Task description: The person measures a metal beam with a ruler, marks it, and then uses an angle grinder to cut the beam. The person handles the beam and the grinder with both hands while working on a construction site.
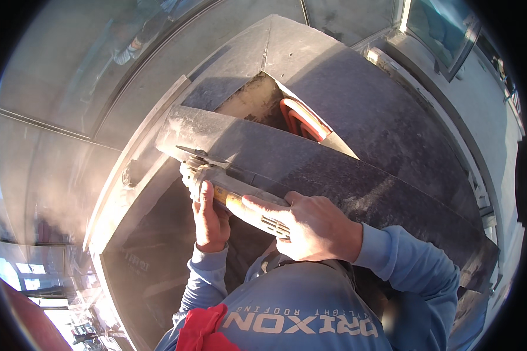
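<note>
An angle grinder (234,202), pale with a yellow band, lies slantwise across the front of my body. My left hand (209,219) is wrapped under its front end, close to the gear head. Around its rear body closes my right hand (319,228). The thin cutting disc (202,154) meets or hovers just over the near left end of a long dark grey slab (263,140); I cannot tell whether it touches. Pale dust coats the slab's left end.
Behind the slab, a rectangular opening (249,102) in the dark surface shows bent orange-red tubes (303,120). A light board edge (137,146) runs along the left. Large glass panes (47,76) stand beyond it, with dust drifting in front. A window frame (451,64) is at upper right.
</note>
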{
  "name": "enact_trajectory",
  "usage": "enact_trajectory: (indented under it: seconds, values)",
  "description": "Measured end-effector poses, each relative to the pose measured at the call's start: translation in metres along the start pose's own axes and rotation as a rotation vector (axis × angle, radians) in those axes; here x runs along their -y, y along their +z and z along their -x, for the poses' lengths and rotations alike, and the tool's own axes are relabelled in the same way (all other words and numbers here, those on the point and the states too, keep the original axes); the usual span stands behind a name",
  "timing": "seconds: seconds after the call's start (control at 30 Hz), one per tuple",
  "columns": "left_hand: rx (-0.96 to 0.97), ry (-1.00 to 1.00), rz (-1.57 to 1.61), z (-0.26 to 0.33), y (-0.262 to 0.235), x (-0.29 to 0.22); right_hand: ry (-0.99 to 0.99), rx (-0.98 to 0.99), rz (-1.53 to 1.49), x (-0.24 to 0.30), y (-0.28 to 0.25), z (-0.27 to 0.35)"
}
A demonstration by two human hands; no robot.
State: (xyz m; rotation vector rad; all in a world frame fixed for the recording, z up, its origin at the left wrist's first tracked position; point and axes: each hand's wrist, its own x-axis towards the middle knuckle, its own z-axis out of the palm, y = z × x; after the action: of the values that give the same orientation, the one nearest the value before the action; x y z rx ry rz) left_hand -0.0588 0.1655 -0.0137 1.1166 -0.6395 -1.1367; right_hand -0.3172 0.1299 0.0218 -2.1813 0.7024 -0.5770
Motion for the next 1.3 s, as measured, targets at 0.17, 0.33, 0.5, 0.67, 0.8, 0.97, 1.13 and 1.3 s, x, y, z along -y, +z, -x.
enact_trajectory:
  seconds: [0.17, 0.33, 0.5, 0.67, 0.8, 0.97, 1.13, 1.3]
  values:
    - [-0.005, -0.034, -0.015, 0.002, 0.002, -0.002, 0.024, 0.007, -0.012, 0.005, -0.005, 0.001]
    - [-0.014, -0.047, -0.033, 0.005, 0.008, -0.003, 0.039, -0.011, -0.093, -0.002, -0.004, 0.01]
    - [-0.064, -0.022, -0.009, 0.015, 0.03, -0.006, 0.049, -0.009, -0.062, -0.002, -0.009, 0.022]
    - [-0.055, -0.05, -0.017, 0.026, 0.041, -0.006, 0.154, 0.058, -0.038, 0.012, -0.022, 0.028]
    - [-0.015, -0.066, -0.032, 0.032, 0.041, -0.004, 0.139, 0.046, -0.001, 0.021, -0.03, 0.033]
    - [-0.049, -0.039, -0.004, 0.035, 0.052, -0.001, 0.101, 0.026, -0.019, 0.018, -0.028, 0.037]
    - [-0.005, -0.048, -0.004, 0.038, 0.047, 0.003, 0.151, 0.085, -0.01, 0.02, -0.033, 0.041]
    - [0.012, -0.08, -0.011, 0.042, 0.048, 0.007, 0.174, 0.108, -0.004, 0.019, -0.037, 0.047]
